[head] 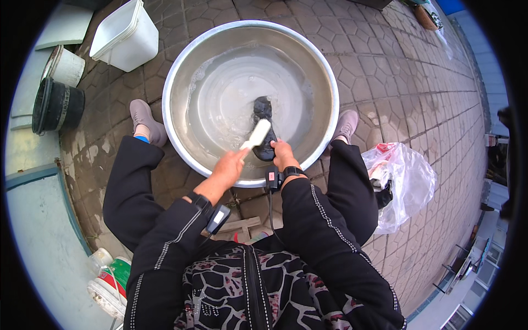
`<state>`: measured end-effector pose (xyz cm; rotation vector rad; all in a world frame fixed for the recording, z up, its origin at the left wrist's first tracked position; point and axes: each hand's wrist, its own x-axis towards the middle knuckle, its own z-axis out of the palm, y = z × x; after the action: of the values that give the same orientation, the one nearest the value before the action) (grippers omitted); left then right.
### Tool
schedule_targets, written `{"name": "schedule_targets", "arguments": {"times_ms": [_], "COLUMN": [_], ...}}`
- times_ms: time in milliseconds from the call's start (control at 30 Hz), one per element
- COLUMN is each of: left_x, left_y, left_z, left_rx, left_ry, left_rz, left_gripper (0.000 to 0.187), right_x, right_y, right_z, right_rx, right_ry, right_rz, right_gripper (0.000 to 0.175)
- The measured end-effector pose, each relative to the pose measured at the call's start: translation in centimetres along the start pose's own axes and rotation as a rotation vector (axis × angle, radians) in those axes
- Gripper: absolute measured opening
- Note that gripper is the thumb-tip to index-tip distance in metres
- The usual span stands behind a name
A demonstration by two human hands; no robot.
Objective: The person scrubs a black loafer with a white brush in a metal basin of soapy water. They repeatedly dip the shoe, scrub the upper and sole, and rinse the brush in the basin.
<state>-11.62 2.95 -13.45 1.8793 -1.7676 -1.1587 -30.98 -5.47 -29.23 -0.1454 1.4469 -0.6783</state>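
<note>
A wide round metal basin (pixel 251 25) stands on the ground between my feet, with shallow cloudy water (pixel 222 95) and a little foam in it. My left hand (pixel 226 170) grips the handle of a cream-coloured scrubbing brush (pixel 260 132). The brush head lies over the middle of a wet black shoe (pixel 264 108), covering part of it; its bristles are hidden. My right hand (pixel 284 152) holds the near end of the shoe from the right side, low inside the basin. The shoe's far end dips into the water.
A white plastic tub (pixel 138 41), a white bucket (pixel 68 66) and a black bucket (pixel 62 105) stand at left. Beside my right leg lies a clear plastic bag (pixel 408 189) with items inside. A striped paint bucket (pixel 115 276) sits lower left on the paving (pixel 371 74).
</note>
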Motion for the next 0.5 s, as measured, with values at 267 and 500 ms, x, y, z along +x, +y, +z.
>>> {"name": "schedule_targets", "arguments": {"times_ms": [267,500], "left_x": [0.9,-1.2], "left_y": [-3.2,-1.9], "left_z": [0.3,-0.9], "left_rx": [0.191,-0.052], "left_ry": [0.158,0.137], "left_rz": [-0.188,-0.123], "left_gripper": [0.042,0.042], "right_x": [-1.0,-0.5], "right_y": [-0.4,-1.1], "right_z": [1.3,1.8], "right_rx": [0.01,0.162], "right_ry": [0.068,-0.022], "right_rz": [-0.015,0.089], "right_gripper": [0.035,0.029]}}
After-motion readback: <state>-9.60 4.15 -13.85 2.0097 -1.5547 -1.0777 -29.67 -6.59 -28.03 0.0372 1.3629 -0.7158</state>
